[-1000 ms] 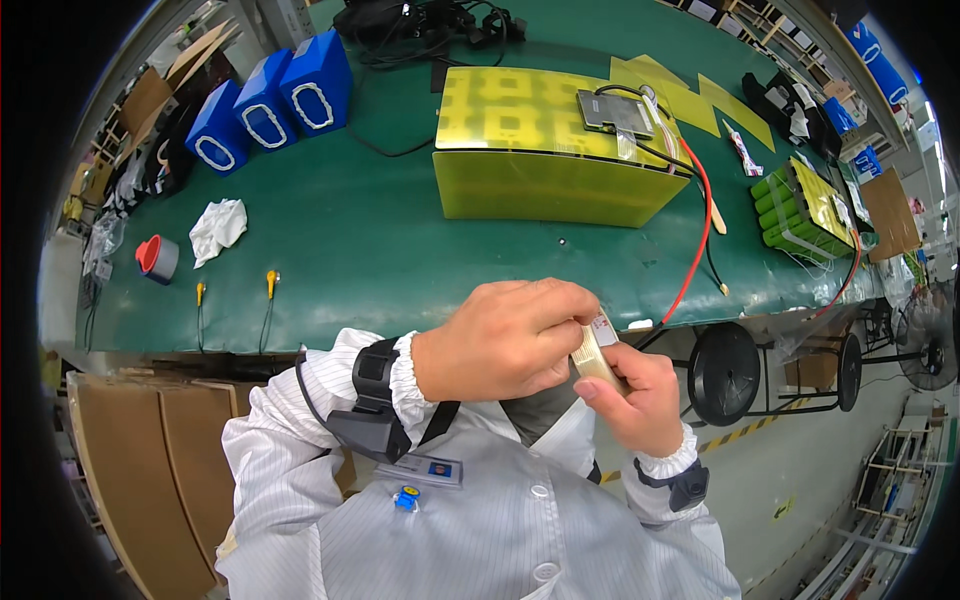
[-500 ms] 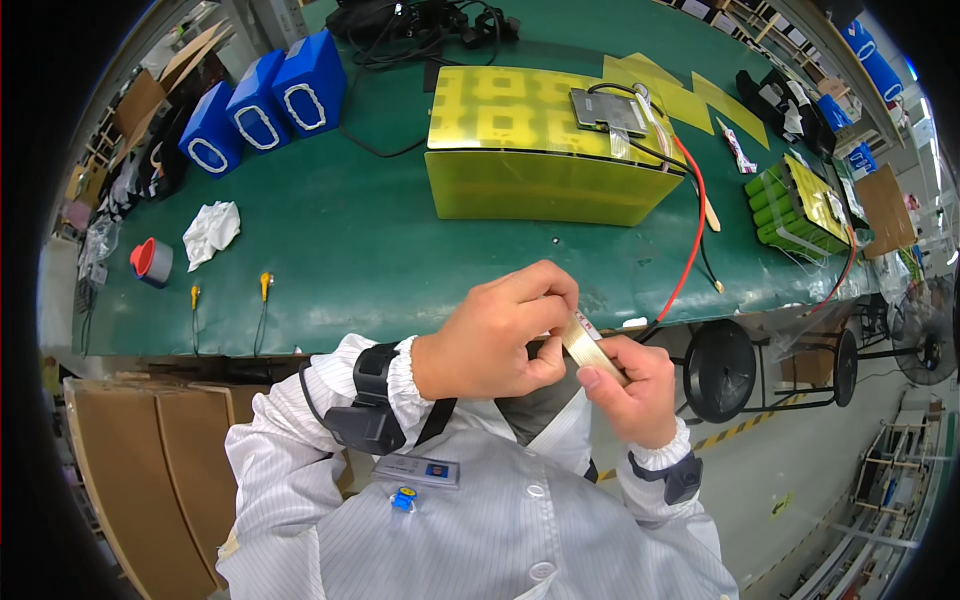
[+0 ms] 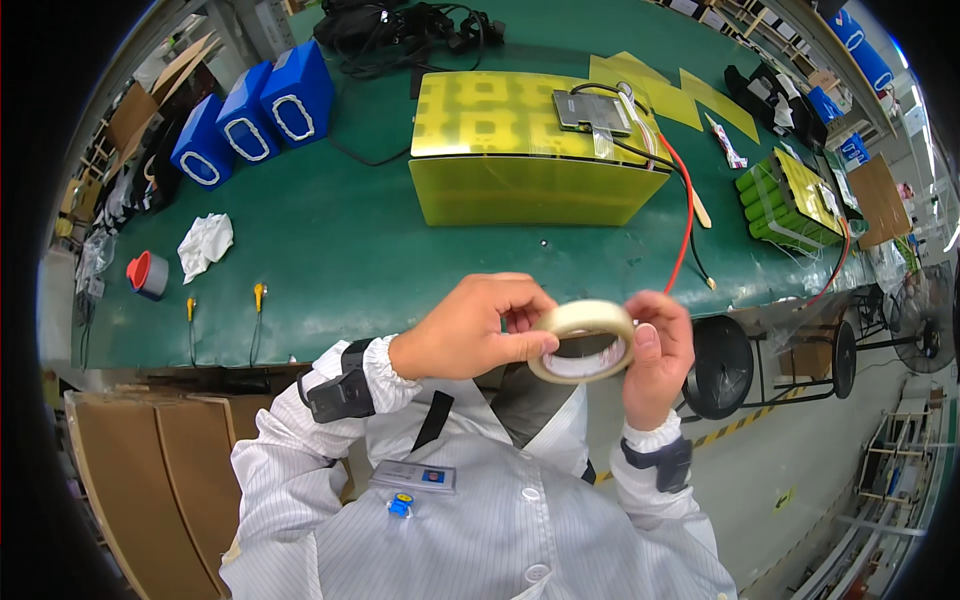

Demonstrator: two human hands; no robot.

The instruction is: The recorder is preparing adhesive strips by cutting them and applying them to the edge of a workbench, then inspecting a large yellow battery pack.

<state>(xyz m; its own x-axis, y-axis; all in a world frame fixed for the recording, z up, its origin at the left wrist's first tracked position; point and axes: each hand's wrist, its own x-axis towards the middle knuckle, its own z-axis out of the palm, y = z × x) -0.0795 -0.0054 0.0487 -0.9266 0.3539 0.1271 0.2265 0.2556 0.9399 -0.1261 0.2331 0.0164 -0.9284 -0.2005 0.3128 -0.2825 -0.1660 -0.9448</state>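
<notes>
Between my hands, just off the near edge of the green table, is a roll of pale, yellowish tape (image 3: 583, 318) with its ring opening visible. My left hand (image 3: 482, 322) pinches the roll's left side between thumb and fingers. On the opposite side my right hand (image 3: 657, 352) grips it, the thumb bent at the rim and the fingers partly hidden behind. Beyond the hands sits a large battery pack (image 3: 535, 192) wrapped in yellow-green sheets. A grey circuit board (image 3: 590, 112) is taped on its top, and a red cable (image 3: 690, 215) runs down from its right end.
Three blue battery packs (image 3: 297, 95) stand at the far left of the green table (image 3: 350, 270). Nearer are a crumpled white tissue (image 3: 206, 246), a red-and-grey cup (image 3: 148, 273) and two yellow-ended leads (image 3: 259, 296). A smaller green cell pack (image 3: 790, 205) sits right, above black round stools (image 3: 722, 367).
The tape roll has turned from edge-on to showing its open ring. My hands have moved apart to its two sides, the right one rising slightly.
</notes>
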